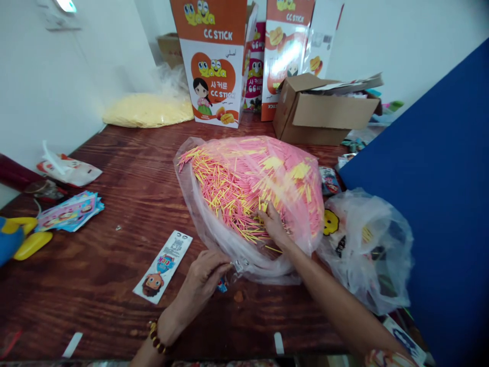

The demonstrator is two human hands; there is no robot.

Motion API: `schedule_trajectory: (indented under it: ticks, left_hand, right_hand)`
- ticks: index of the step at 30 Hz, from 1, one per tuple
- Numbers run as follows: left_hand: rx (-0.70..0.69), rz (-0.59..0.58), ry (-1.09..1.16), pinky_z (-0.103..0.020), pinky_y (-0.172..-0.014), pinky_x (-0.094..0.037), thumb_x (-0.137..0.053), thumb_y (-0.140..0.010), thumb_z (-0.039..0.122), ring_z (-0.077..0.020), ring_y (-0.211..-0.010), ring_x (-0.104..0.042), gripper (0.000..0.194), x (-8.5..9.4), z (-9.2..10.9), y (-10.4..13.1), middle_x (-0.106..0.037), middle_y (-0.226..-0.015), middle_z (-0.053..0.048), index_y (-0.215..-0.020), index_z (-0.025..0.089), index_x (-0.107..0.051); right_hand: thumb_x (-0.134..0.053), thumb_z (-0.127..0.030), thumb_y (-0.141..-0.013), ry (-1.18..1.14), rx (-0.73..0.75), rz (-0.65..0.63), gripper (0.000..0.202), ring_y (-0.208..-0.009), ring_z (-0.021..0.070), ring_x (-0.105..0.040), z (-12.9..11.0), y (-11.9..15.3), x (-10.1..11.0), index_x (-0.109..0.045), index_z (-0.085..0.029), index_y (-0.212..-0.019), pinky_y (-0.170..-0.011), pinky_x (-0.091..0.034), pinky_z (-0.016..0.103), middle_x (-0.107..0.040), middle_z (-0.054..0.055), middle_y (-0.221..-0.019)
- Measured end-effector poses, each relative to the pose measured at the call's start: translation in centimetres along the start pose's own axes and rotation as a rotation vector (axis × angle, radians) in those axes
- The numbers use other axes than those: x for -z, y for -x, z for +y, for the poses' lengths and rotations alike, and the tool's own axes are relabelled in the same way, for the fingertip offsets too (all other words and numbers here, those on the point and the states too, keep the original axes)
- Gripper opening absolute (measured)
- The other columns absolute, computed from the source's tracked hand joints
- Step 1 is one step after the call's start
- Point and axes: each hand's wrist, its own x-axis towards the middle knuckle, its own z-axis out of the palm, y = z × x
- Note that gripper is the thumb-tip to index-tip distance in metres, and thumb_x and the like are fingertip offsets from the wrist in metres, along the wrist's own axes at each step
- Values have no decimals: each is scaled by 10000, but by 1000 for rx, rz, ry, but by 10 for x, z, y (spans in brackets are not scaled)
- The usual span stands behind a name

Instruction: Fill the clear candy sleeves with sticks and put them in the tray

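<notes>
A large clear plastic bag [198, 214] full of thin pink and yellow sticks [229, 196] lies open on the dark wooden table [126, 204]. My right hand [273, 221] reaches into the bag's mouth, its fingers closed at some yellow stick ends. Just in front of the bag, my left hand [208, 270] pinches the edge of a small clear packet [240, 265] with blue print partly showing below the fingers. Left of that hand, a flat printed packet [163, 267] with a cartoon face lies on the table.
Upright CC Stick boxes [217, 76] and an open cardboard box [317, 120] stand at the back. A yellow-filled bag [148, 109] is back left, printed packets [71, 211] at left, a translucent bag [367, 250] at right beside a blue panel [428, 193].
</notes>
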Motion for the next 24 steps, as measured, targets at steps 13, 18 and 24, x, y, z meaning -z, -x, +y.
schedule_trajectory:
  ticks: [13,18,24]
  left_hand:
    - [8,24,9,-257,-777,-488,-540,-972,289,-157,-823,-635,186,-4,-5,0,-716,-882,-36,-916,196,-691]
    - [25,41,-2,-263,-803,-498,-546,-969,279,-161,-867,-654,167,0,-7,3,-724,-929,-37,-950,198,-691]
    - [24,55,0,-258,-798,-502,-552,-965,276,-161,-864,-662,165,-1,-7,6,-730,-919,-33,-945,201,-698]
  right_hand:
    - [-500,-435,-837,28,54,-10,210,-706,169,-473,-6,-7,8,-396,-256,-799,-677,-405,285,-518,-26,-733]
    - [-463,-323,-885,330,141,-67,122,-686,167,-507,-19,-18,33,-449,-231,-806,-678,-416,291,-559,-7,-729]
    - [-415,-63,-895,971,337,-423,200,-836,185,-569,-23,8,38,-581,-171,-924,-751,-438,290,-644,86,-946]
